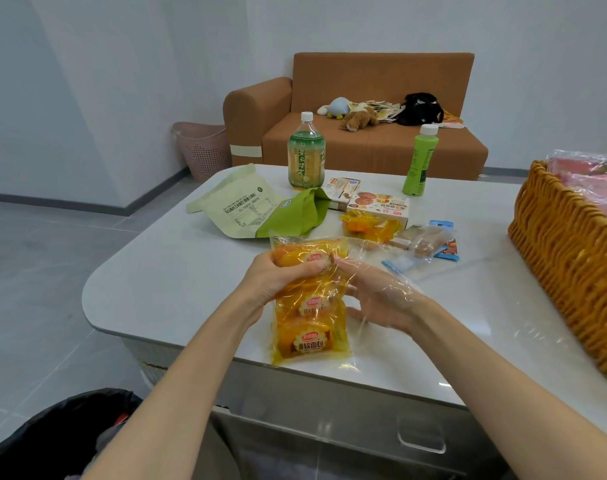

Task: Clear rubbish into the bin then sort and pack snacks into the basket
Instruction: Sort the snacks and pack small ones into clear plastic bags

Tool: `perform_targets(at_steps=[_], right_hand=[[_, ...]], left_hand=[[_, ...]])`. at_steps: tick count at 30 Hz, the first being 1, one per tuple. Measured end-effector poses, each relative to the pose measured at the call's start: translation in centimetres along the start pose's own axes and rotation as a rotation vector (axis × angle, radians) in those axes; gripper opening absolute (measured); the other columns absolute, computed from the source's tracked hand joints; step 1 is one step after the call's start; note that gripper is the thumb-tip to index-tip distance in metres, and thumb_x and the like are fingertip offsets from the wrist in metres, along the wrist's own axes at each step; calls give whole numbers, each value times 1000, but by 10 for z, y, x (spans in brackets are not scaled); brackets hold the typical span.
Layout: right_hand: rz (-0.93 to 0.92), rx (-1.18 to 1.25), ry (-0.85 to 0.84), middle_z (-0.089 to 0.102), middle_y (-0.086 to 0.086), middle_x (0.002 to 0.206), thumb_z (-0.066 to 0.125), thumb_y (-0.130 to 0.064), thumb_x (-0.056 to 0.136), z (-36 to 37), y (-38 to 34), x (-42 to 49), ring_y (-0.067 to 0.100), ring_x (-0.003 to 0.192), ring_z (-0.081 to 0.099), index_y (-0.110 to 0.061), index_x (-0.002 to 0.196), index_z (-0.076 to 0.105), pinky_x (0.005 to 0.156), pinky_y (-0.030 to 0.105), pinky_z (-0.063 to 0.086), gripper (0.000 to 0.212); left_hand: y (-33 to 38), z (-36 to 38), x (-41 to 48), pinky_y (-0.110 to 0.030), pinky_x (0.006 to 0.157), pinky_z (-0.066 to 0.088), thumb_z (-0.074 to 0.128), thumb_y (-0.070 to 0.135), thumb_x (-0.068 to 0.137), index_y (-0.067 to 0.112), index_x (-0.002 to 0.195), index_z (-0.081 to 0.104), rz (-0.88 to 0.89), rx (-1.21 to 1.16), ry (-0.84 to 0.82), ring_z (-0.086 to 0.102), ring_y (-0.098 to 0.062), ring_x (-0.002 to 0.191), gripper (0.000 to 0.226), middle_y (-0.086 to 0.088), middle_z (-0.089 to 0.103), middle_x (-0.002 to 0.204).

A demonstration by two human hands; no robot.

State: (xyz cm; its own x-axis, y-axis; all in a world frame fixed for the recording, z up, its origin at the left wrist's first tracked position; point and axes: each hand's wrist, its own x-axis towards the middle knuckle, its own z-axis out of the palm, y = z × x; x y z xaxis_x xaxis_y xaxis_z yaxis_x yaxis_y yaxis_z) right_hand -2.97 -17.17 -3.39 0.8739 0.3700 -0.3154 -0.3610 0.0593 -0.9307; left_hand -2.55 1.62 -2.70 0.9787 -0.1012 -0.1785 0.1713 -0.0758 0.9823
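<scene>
— Where's the bread (309,341)?
— Left of the basket (568,258), on the table (163,271), long axis pointing away from me. My left hand (281,275) grips its far end; right hand (381,296), fingers straight, touches it. Sofa (364,147) behind.

A home, this one, a living room by the look of it: straight beyond the left hand (281,277) and right hand (381,299) sits a brown sofa (381,150) with plush toys (359,119) on its seat, and a pink hamper (205,150) stands by the wall, beyond and left of them. Under the hands, a white table (170,271) carries drink bottles (306,157) and snack packs (371,226), a bread pack (295,252) in the left hand's grip, a wicker basket (565,258) off to the right.
</scene>
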Motion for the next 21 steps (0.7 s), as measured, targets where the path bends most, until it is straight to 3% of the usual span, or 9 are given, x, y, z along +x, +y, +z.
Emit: perform_targets(at_steps=[4,8,10,13,18,21], right_hand=[[-12,31,17,73,-4,102,61,-45,84,2,4,2,19,113,56,-28,99,70,96,40,42,24],[6,80,25,68,0,109,58,-42,87,4,5,1,16,106,57,-24,105,67,75,31,46,27],[12,73,42,67,2,115,57,-42,89,5,6,3,17,108,57,-20,111,65,74,32,45,32],[-8,32,72,67,1,117,58,-45,89,4,8,6,19,112,56,-14,123,62,78,32,46,47],[-10,-38,33,71,-2,108,62,-47,84,0,9,5,18,109,60,-22,111,69,86,33,47,37],[12,-68,-36,70,1,116,66,-30,87,-6,9,6,18,109,63,-24,121,64,95,39,45,35]], left_hand=[[0,-1,0,-38,85,57,87,36,54,18,117,62,-33,-35,-15,71,-19,92,70,-2,74,102],[0,-2,0,-41,89,56,87,35,54,15,117,64,-44,-57,-42,71,-21,93,69,-4,74,101],[-1,-2,1,-40,88,56,87,36,55,15,116,64,-38,-56,-25,72,-20,93,68,-3,74,101],[-3,1,1,-38,84,58,88,34,54,16,112,66,-17,-55,-4,72,-19,90,64,-2,75,99],[-2,2,2,-35,78,59,88,30,53,16,106,68,-19,-85,22,72,-19,87,58,-4,75,96],[-2,-2,5,-39,79,59,90,30,47,13,110,67,-48,-139,59,72,-22,88,69,-6,75,96]])
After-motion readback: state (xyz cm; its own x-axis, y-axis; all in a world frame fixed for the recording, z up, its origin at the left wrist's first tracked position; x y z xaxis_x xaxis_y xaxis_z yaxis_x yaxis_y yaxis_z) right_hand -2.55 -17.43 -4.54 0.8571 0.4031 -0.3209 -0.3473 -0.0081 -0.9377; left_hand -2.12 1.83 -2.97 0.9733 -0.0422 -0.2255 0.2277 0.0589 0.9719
